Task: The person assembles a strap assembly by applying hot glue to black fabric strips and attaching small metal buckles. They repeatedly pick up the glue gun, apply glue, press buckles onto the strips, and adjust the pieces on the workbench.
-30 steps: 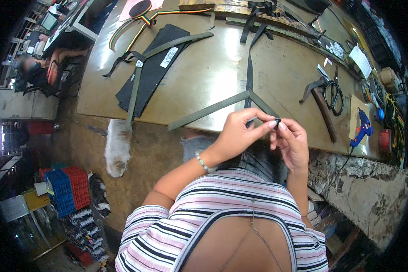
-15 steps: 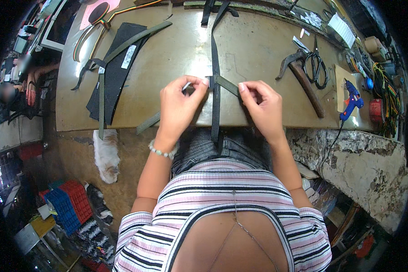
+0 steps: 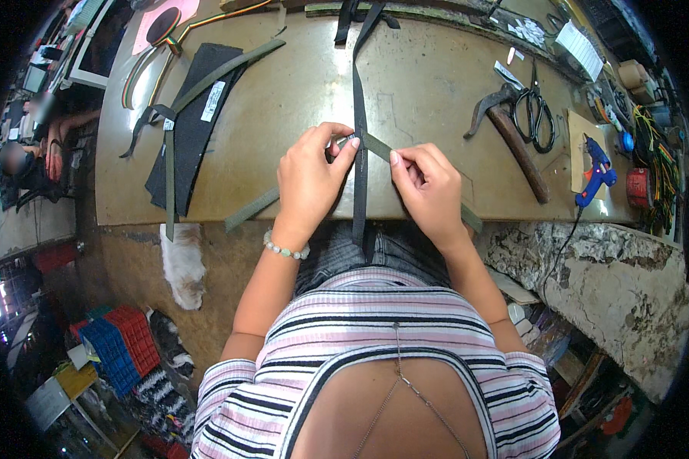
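Note:
A long black webbing strap (image 3: 358, 99) runs from the table's far edge over the near edge toward my lap. An olive-green strap (image 3: 378, 145) crosses it, its ends showing beside my left wrist and beyond my right wrist. My left hand (image 3: 314, 180) is closed just left of the crossing, thumb and fingers pinching the olive strap; a small white bit shows at the fingertips. To the right of the crossing, my right hand (image 3: 427, 183) pinches the olive strap between thumb and curled fingers. The left fingers hide part of the join.
At left lie a black panel (image 3: 199, 126) with another strap on it and a striped-band item (image 3: 164, 27). A hammer (image 3: 517, 149), black scissors (image 3: 536, 115) and a blue glue gun (image 3: 595, 172) lie at right. White fur (image 3: 182, 268) shows on the floor.
My right hand has slid slightly left and down along the olive strap, closer to the crossing. My left hand has shifted a little right, and an olive strap end now shows beyond my right wrist.

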Action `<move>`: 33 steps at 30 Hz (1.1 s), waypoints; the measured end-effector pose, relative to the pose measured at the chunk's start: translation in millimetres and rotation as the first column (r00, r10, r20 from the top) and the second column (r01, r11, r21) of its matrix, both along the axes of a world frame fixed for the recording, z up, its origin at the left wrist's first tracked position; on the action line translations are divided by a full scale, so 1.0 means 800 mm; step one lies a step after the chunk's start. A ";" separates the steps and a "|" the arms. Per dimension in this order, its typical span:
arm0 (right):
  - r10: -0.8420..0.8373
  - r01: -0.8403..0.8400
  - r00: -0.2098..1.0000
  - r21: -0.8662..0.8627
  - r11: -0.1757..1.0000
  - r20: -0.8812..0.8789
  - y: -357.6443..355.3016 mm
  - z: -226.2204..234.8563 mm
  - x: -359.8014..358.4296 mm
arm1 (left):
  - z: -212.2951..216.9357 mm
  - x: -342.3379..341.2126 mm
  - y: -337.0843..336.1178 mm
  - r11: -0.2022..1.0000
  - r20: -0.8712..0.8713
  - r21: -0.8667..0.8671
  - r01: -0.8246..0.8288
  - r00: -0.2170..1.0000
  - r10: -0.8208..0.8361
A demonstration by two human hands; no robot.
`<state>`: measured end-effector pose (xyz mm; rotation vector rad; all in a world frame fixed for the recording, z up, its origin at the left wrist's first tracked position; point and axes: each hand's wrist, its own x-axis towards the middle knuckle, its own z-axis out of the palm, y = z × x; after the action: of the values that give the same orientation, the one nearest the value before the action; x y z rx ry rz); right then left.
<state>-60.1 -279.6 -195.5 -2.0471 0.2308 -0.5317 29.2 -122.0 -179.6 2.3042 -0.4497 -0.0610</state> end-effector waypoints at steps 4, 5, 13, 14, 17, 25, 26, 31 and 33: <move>-0.003 0.003 1.000 -0.002 1.000 0.004 0.001 -0.004 -0.002 | -0.004 0.000 0.002 0.996 -0.006 -0.089 0.002 1.000 -0.002; 0.001 -0.001 1.000 0.001 1.000 0.015 0.002 -0.005 -0.002 | -0.004 0.000 0.002 0.996 -0.038 -0.084 -0.006 0.999 0.003; 0.203 -0.195 0.979 -0.188 0.963 0.021 -0.005 0.004 -0.008 | -0.005 0.006 0.004 0.997 0.060 -0.043 0.065 0.996 -0.063; 0.304 -0.287 0.953 -0.272 0.918 0.019 -0.006 0.009 -0.013 | -0.005 0.005 0.004 0.998 0.064 -0.041 0.057 0.996 -0.054; 0.571 -0.551 0.817 -0.395 0.735 -0.077 0.000 0.019 -0.029 | -0.009 0.003 0.005 0.998 0.082 -0.043 0.047 0.996 -0.043; 0.489 -0.468 0.869 -0.451 0.760 -0.078 0.001 0.010 -0.001 | -0.011 0.008 0.015 0.980 -0.023 -0.184 0.077 0.996 -0.082; 0.501 -0.466 0.862 -0.509 0.723 -0.077 -0.003 0.010 0.005 | -0.011 0.007 0.014 0.983 0.004 -0.163 0.087 0.996 -0.088; 0.559 -0.482 0.825 -0.623 0.616 -0.085 -0.019 0.018 0.020 | -0.012 0.003 0.011 0.991 0.038 -0.119 0.062 0.998 -0.058; 0.574 -0.506 0.815 -0.582 0.637 -0.080 -0.021 0.021 0.024 | -0.012 0.001 0.012 0.990 0.035 -0.134 0.054 0.998 -0.050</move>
<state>-41.2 -296.7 -179.0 -2.5078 -0.7052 -0.3486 29.9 -112.2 -189.2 2.1636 -0.5144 -0.0189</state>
